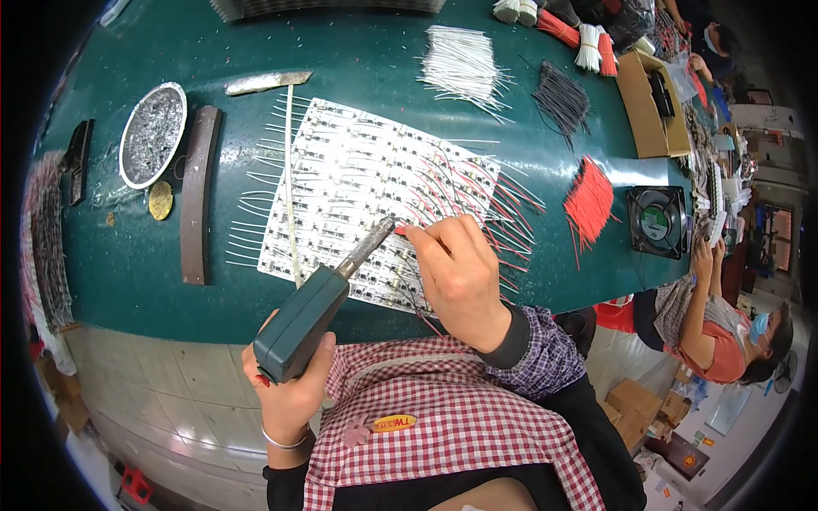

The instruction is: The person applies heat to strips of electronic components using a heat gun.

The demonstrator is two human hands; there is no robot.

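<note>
My left hand (294, 396) is wrapped round the dark green body of a soldering iron (302, 319). The iron's metal shaft points up and right, and its tip is over a white circuit board panel (332, 153) set with rows of small dark parts. Beside the tip, my right hand (464, 277) pinches the end of a red wire (400, 230), mostly hidden by the fingers. White wires stick out past the panel's left edge. Red and white wires fan out over its right side. A narrow pale strip (290, 187) lies across the panel's left part.
Bundles of white wires (464, 68), black wires (561, 100) and red wires (590, 203) lie right of the panel, near a black fan (658, 221) and a cardboard box (639, 111). Leftward are a metal bowl (153, 136) and a brown bar (199, 196). A co-worker (716, 332) sits at right.
</note>
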